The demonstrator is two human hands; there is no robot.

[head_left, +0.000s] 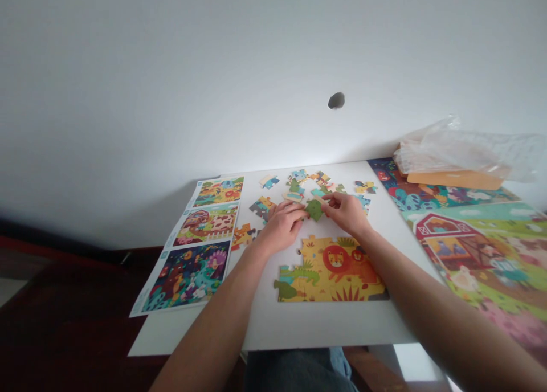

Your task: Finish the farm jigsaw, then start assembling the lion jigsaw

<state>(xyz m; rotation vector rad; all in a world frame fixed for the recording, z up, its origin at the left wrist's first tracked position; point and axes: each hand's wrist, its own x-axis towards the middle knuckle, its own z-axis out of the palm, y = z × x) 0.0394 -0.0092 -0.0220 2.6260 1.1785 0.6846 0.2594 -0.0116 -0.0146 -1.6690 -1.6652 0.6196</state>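
Observation:
A green puzzle piece (315, 210) is between my two hands, above the loose pieces on the white table. My right hand (345, 211) pinches its right edge between thumb and fingers. From the other side, the curled fingers of my left hand (282, 224) close on its left edge; the thumb tip is partly hidden. Just below my hands lies a joined puzzle section (331, 272) with lions, a crocodile and yellow ground. Several loose puzzle pieces (261, 207) lie around and beyond my hands, some partly covered by them.
On the left, a printed reference sheet (200, 216) with three pictures overhangs the table edge. A finished farm puzzle (478, 255) lies at right. Behind it, a dark forest puzzle (397, 190) sits under an orange card (461, 179) and clear plastic bag (453, 147). The wall (256, 84) borders the table's back.

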